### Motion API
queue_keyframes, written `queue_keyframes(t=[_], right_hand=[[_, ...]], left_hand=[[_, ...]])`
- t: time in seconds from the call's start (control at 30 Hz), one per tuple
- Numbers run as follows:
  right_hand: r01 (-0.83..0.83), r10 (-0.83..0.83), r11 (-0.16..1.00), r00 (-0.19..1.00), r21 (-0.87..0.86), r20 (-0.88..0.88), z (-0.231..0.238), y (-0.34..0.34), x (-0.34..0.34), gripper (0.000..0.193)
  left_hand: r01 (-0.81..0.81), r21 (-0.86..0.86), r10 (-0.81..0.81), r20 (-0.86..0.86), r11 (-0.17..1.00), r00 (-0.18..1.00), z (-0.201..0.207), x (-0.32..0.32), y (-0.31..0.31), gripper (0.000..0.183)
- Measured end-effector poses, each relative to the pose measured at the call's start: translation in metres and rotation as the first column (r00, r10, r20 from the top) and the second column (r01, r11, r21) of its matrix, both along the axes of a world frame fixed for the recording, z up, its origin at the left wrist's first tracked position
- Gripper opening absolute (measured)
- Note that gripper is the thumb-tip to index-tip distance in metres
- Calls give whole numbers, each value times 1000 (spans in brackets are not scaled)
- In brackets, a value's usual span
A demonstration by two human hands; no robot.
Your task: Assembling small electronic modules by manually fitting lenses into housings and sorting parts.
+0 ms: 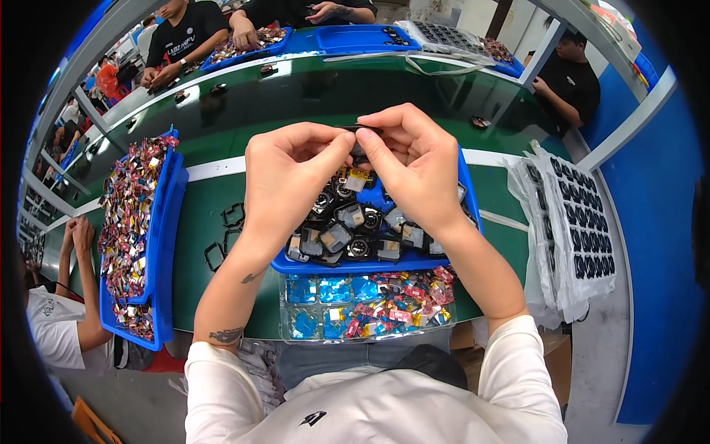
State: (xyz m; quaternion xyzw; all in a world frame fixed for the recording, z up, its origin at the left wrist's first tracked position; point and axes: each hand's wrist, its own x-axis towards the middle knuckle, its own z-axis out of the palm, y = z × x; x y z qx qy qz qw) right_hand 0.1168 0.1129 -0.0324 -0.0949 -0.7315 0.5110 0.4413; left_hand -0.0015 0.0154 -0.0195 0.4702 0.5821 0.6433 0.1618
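Left hand: the left hand (292,159) pinches one side of a small dark part (359,154) between thumb and curled fingers.
Right hand: the right hand (414,159) grasps the other side, its thumb tip close against the left one, its forefinger over the top.
Pinch: I'd call a light, even pressure from both sides best, thumbs level; leaning harder on one side could tip or twist the piece.
Slips: working over the blue tray (403,265) looks sensible, since anything dropped should land among the cases (336,237) and not on the bench (194,222).
Dark part: up at the fingertips, above the far part of the tray; blackish and little, mostly covered by fingers, so from here I can't tell its face, or whether it is one piece or two.
Cases: heaped loosely, black-rimmed, several with greyish square faces.
Clear tray: the clear tray (333,340), just nearer the person, holds blue pieces (303,288) and red pieces (399,316).
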Motion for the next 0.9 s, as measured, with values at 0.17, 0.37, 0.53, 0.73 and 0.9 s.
queue_keyframes(t=[0.17, 0.37, 0.53, 0.73, 0.9], right_hand=[[20, -42, 990, 987, -140, -157, 7, 10, 1, 11], [-73, 38, 977, 984, -202, -172, 13, 18, 7, 22], [-70, 53, 979, 994, -192, -90, 16, 17, 10, 21], [-91, 75, 989, 988, -116, -136, 17, 19, 13, 17], [-66, 53, 995, 984, -73, -169, 16, 14, 11, 17]], left_hand=[[-7, 34, 5, 68, 999, 998, 5, 7, -3, 15], [59, -76, -57, 34, 995, 998, 8, 1, -6, 15], [113, -53, -108, 83, 992, 991, 4, -1, -6, 12], [272, 51, -275, 299, 961, 914, 4, -7, -4, 13], [273, 35, -269, 319, 961, 909, 2, -5, -3, 12]])
